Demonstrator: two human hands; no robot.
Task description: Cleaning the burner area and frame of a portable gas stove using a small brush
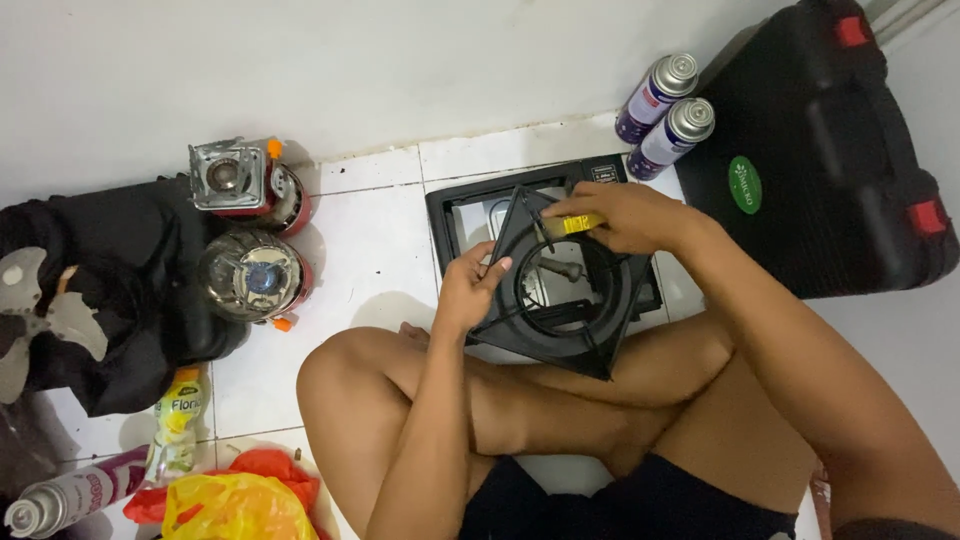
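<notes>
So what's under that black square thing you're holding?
Under the black square plate sits the black stove body on the white floor. The plate and both hands cover most of it.

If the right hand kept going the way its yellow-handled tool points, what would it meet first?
Probably the left hand gripping the black stove plate; the right hand aims the screwdriver down-left over it. Depth is unclear.

The light was soft and even. The white wall (400, 70) looked a bit gray. Small shadows lay under things. The picture was a little blurry.

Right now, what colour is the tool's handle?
Yellow; the tool in the right hand shows in the head view.
</notes>
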